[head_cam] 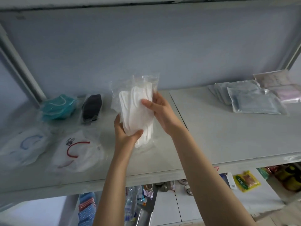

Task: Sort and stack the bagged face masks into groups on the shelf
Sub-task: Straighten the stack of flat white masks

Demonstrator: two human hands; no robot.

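Both hands hold a clear bag of white masks (136, 110) upright above the middle of the grey shelf (203, 136). My left hand (125, 132) grips its lower end and my right hand (158, 108) its right edge. On the shelf's left side lie a bag of teal masks (57, 107), a bag of black masks (92, 110), a white mask bag with blue straps (24, 147) and a white mask bag with a red strap (78, 152). At the far right sit a stack of pale blue bagged masks (250, 98) and pink bagged masks (280, 87).
The shelf's metal uprights (21, 67) stand at the left and right back corners, with another shelf board overhead. Below the front edge, a lower shelf holds assorted packets, among them a yellow packet (246, 181).
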